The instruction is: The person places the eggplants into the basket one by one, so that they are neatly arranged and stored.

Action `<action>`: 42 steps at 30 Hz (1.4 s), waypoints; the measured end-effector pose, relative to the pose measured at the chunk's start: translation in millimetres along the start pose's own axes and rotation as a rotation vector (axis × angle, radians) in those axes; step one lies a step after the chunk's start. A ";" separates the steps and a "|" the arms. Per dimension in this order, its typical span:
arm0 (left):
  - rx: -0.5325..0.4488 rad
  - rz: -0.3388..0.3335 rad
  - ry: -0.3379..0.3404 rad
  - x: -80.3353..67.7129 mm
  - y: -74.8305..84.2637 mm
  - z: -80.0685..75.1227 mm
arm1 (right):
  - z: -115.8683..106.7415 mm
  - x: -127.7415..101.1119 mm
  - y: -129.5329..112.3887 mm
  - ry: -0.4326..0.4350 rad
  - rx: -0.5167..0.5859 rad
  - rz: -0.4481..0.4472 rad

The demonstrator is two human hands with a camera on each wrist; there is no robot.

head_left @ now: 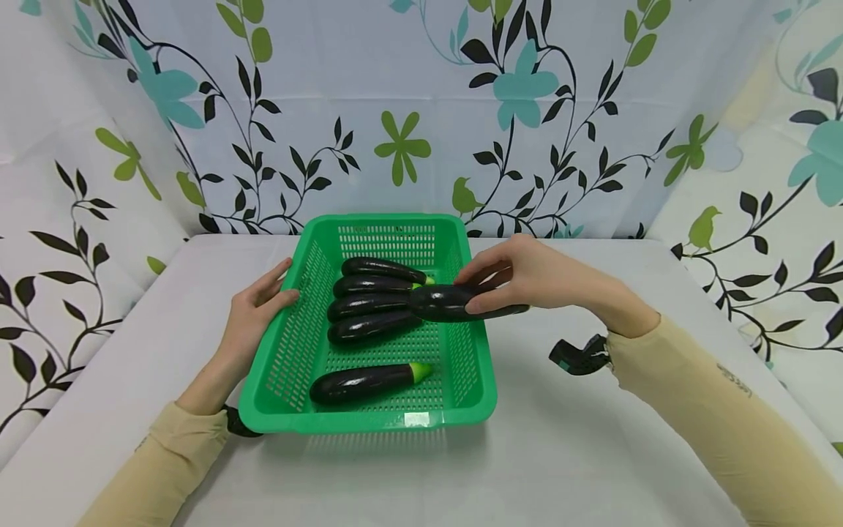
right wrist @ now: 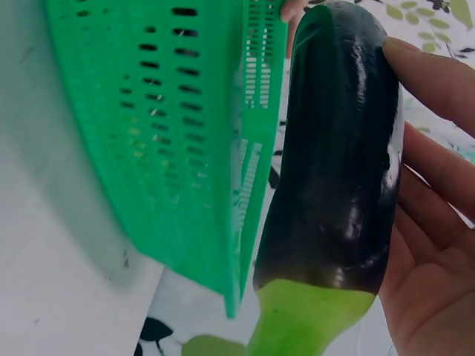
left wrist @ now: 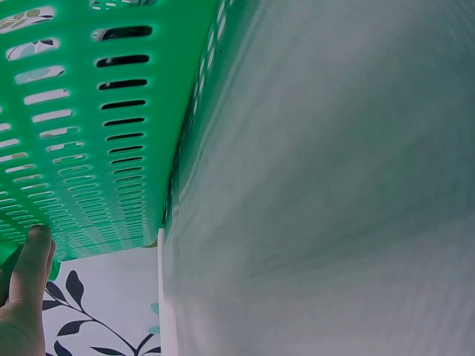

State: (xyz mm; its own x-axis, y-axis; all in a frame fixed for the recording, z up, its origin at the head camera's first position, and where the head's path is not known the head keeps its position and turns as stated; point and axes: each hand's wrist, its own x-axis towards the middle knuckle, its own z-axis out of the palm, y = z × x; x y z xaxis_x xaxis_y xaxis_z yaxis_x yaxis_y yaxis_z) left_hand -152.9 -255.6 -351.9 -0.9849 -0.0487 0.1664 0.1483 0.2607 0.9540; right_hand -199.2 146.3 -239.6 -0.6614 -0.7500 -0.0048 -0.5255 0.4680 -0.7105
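Above the right rim of a green plastic basket (head_left: 369, 422), my right hand (head_left: 520, 274) grips a glossy dark eggplant (head_left: 437, 302) between thumb and fingers. Its rounded end points left over the basket, and its green stem end (right wrist: 297, 319) shows in the right wrist view. My left hand (head_left: 253, 311) holds the basket's left rim, thumb on the rim. From the left wrist view, a finger (left wrist: 33, 256) lies against the slotted outer wall. Inside the basket, several eggplants (head_left: 375, 329) lie side by side toward the back, while a single eggplant (head_left: 362, 384) lies near the front.
The basket stands on a white table (head_left: 560, 454). Behind it hangs a white curtain (head_left: 421, 66) printed with leaves, flowers and birds, continuing along both sides. A black strap (head_left: 579, 355) hangs by the right sleeve (head_left: 698, 402).
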 end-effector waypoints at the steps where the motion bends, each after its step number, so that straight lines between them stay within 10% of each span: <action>1: -0.005 0.001 -0.003 0.0 -0.3 0.0 | 1.3 4.6 -3.8 -0.011 0.001 -0.012; 24: -0.015 -0.016 -0.005 -2.1 1.9 1.3 | 44.2 90.7 -46.7 -0.125 0.004 -0.180; 42: -0.001 0.008 -0.010 -2.7 0.4 1.9 | 79.3 114.3 -43.3 -0.160 -0.052 -0.155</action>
State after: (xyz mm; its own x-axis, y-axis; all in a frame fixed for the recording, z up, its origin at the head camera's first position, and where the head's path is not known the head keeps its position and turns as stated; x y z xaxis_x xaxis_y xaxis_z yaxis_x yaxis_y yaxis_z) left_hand -150.4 -253.5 -352.4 -0.9845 -0.0373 0.1713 0.1560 0.2597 0.9530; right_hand -209.7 3.3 -265.2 -0.4793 -0.8775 -0.0130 -0.6438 0.3617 -0.6743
